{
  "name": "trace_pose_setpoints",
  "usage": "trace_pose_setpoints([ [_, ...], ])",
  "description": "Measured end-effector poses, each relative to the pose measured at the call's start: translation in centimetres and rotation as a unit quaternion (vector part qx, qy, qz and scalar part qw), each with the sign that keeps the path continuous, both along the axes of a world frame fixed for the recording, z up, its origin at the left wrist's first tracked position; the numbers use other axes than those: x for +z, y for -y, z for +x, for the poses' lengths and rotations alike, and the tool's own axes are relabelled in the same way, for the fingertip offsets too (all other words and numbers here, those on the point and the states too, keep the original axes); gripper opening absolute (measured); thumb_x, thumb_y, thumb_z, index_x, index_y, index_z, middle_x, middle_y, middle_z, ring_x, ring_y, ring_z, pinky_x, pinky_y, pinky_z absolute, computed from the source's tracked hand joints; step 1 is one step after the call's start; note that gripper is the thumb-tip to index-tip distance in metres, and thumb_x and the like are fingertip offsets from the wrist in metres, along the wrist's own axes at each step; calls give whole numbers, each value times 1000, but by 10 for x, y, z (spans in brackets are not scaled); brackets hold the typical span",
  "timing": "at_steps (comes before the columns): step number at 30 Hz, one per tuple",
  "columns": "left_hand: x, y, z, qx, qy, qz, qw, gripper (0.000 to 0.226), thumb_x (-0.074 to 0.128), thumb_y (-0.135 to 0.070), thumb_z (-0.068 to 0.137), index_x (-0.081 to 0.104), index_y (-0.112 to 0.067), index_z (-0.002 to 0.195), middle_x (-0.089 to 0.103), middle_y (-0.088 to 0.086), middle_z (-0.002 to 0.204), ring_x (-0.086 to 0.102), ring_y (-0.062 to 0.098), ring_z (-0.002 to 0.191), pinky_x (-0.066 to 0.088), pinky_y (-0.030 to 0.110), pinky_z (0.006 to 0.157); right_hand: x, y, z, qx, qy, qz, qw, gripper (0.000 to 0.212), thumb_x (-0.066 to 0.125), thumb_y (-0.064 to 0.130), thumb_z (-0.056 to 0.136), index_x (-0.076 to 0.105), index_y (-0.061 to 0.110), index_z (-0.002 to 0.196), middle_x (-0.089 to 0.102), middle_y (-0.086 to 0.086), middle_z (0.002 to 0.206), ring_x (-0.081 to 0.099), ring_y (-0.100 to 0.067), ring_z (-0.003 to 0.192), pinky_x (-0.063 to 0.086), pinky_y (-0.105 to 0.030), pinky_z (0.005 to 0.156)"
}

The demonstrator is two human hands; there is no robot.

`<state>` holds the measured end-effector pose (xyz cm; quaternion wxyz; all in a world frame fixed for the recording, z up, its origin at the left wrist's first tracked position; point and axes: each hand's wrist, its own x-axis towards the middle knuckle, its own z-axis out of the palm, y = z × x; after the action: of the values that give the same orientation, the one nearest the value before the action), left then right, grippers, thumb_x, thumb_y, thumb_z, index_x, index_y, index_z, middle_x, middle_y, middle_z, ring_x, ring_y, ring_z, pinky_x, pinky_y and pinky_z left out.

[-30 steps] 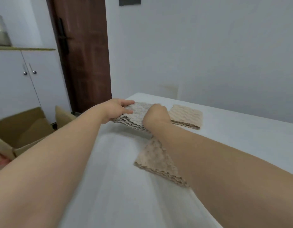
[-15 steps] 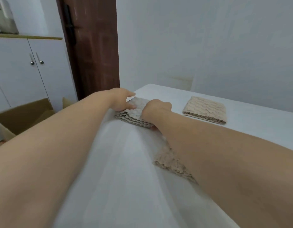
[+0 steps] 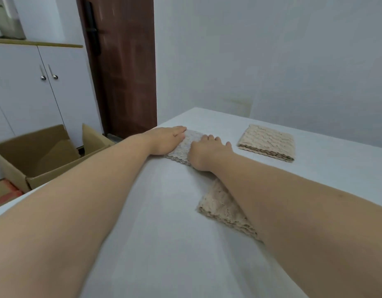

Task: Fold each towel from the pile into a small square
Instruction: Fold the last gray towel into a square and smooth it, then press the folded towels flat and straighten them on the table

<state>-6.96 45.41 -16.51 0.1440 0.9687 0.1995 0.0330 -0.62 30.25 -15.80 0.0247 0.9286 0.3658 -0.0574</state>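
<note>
Your left hand (image 3: 167, 140) and right hand (image 3: 207, 152) press flat, fingers straight, on the folded beige towel (image 3: 185, 147) near the far-left corner of the tabletop (image 3: 164, 233).

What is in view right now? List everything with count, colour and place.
middle towel: one, beige, folded, on the table, under both hands
far towel: one, beige, folded, right of the middle towel, apart from it
near towel: one, beige, folded, closer to the camera, partly hidden by the right forearm
table: one, white, across the foreground
box: one, brown cardboard, open, on the floor at left
cabinet: one, white, two doors, behind the box
door: one, dark brown, beyond the table
left hand: flat on the middle towel
right hand: rests on the middle towel
</note>
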Motion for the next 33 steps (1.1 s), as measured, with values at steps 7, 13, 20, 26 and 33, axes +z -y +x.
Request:
trace_pose_setpoints([
  [7,21,25,-11,63,33,91,993,48,19,-36,109,36,-18,150,38,3,159,38,25,143,25,47,120,20,11,2,1,-34,74,997,65,27,28,100,14,3,159,8,-14,168,4,-32,155,3,-57,123],
  [13,61,91,-63,120,136,-1,983,36,32,-33,107,60,-15,97,67,16,118,59,33,105,46,40,93,67,98,-34,2,-101,279,955,34,29,15,106,59,0,115,55,-18,136,51,-35,125,43,-38,95],
  [20,76,262,-147,90,238,-201,946,39,56,-21,99,62,-19,138,64,-4,137,57,12,126,41,26,108,82,250,-113,-60,-166,457,872,36,44,25,103,67,17,130,71,5,117,63,-15,100,51,-30,91],
  [26,61,420,-173,64,274,-336,899,30,58,-18,97,68,-25,125,69,-14,116,62,3,105,43,13,76,75,405,-150,-184,-182,537,803,37,50,28,100,66,19,132,69,9,122,64,-14,116,50,-40,105],
  [33,57,541,-143,42,249,-406,878,25,58,-20,96,68,-25,118,69,-11,113,67,9,104,50,23,84,69,532,-140,-274,-176,585,743,35,46,18,96,52,-11,116,59,-29,117,55,-48,111,46,-68,91],
])
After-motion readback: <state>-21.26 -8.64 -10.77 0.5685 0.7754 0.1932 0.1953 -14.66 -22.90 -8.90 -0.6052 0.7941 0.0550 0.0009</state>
